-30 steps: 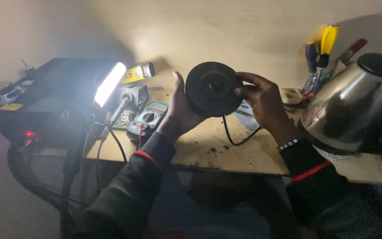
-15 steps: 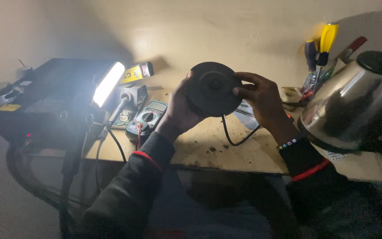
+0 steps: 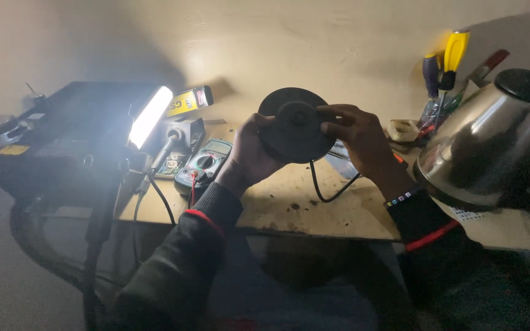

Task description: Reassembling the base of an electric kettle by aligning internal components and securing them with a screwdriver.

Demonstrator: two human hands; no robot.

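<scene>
Kettle base [image 3: 295, 125] raised off tabletop [image 3: 338, 208], now tilted
Left hand [image 3: 254, 153], right hand [image 3: 357, 138] both clamped on its rim

The steel kettle [image 3: 489, 147] runs off the right edge; the screwdriver [image 3: 453, 58] tips seem hidden behind it

Round black kettle base [image 3: 295, 125] now tipped a little more face-on toward the camera than a second ago, raised centre hub plainer. Right hand [image 3: 358, 140] fingertips slid further in over the rim. Left hand [image 3: 251, 153] grip shifted only slightly.
</scene>
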